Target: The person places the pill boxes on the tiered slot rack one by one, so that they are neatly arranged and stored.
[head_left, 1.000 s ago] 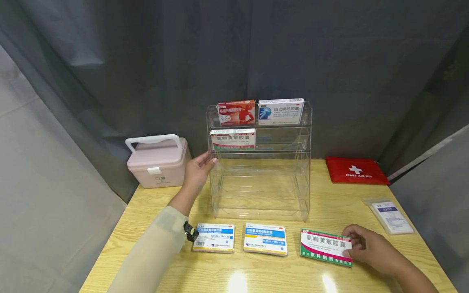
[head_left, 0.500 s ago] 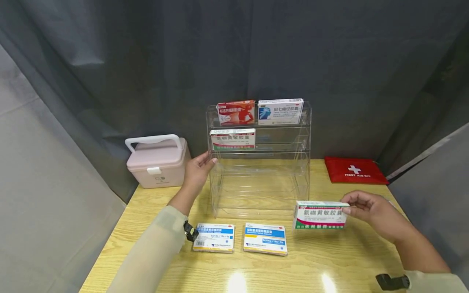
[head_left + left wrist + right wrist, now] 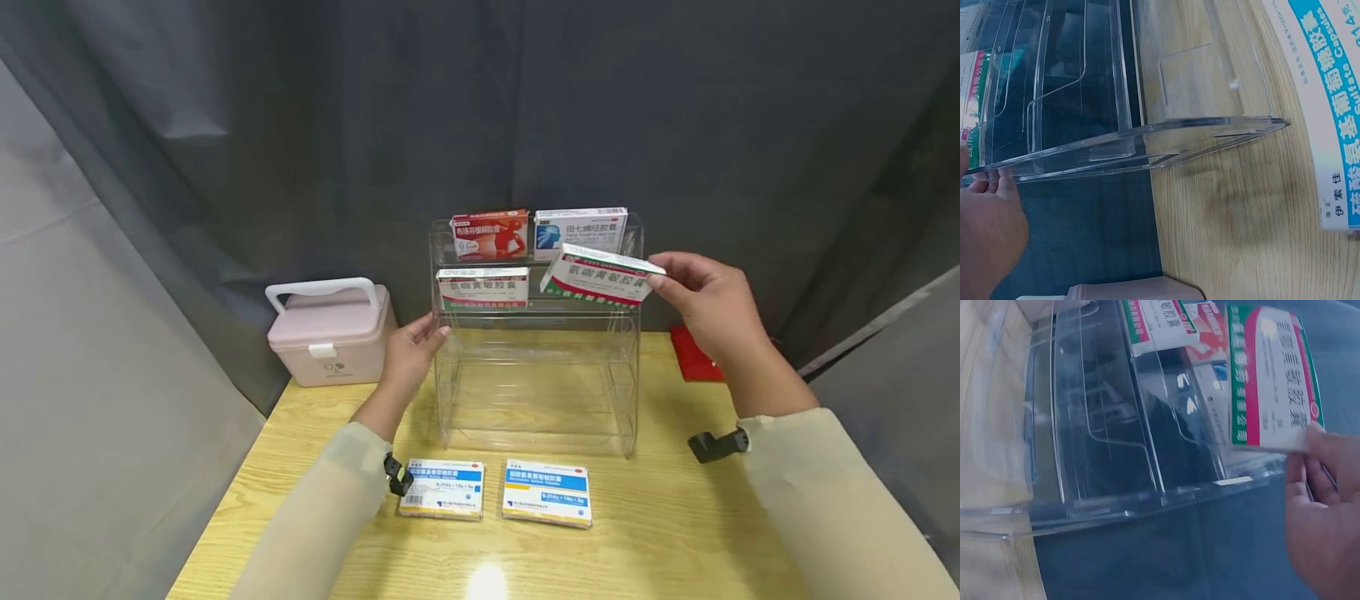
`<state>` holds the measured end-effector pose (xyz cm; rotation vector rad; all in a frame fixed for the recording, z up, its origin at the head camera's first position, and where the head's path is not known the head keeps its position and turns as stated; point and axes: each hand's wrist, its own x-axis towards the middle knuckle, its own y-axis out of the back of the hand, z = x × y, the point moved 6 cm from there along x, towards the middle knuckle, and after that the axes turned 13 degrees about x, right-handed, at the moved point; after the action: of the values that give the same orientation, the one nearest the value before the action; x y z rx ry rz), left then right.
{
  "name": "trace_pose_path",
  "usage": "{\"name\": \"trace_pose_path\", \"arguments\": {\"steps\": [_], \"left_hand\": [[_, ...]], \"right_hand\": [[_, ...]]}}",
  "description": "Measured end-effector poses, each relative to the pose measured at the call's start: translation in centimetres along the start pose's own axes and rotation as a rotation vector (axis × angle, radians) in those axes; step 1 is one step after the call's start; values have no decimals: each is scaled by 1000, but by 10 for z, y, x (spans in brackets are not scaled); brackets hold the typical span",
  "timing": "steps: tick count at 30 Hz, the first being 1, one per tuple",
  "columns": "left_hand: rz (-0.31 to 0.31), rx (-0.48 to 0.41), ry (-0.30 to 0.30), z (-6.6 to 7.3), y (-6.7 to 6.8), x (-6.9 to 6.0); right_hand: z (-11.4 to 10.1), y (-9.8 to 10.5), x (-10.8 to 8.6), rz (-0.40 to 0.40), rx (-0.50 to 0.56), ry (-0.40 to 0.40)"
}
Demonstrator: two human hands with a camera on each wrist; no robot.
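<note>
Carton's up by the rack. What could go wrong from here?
The right grip pinches the tilted carton by one end, so it might swivel or drop.
The white box behind it and the matching carton to its left look close and could get knocked.
The left grip holds only one side of the clear rack, so a hard push might skew it.

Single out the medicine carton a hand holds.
The tilted green-and-magenta carton, pinched by the right hand. Its look-alike stands in the rack; two other cartons stand above it; two blue-striped cartons lie on the table.
</note>
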<state>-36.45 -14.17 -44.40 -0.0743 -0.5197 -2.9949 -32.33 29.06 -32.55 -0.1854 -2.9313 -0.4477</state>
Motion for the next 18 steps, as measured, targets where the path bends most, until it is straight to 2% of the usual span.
{"name": "trace_pose_path", "arguments": {"steps": [6, 13, 18], "left_hand": [[-3, -1, -3, -1, 0, 1], [-9, -7, 0, -1, -3, -1], [-3, -8, -15, 0, -1, 0]], "right_hand": [[-8, -15, 21, 91, 91, 49], [-8, -18, 27, 157, 151, 51], [-11, -20, 29, 188, 83, 97]]}}
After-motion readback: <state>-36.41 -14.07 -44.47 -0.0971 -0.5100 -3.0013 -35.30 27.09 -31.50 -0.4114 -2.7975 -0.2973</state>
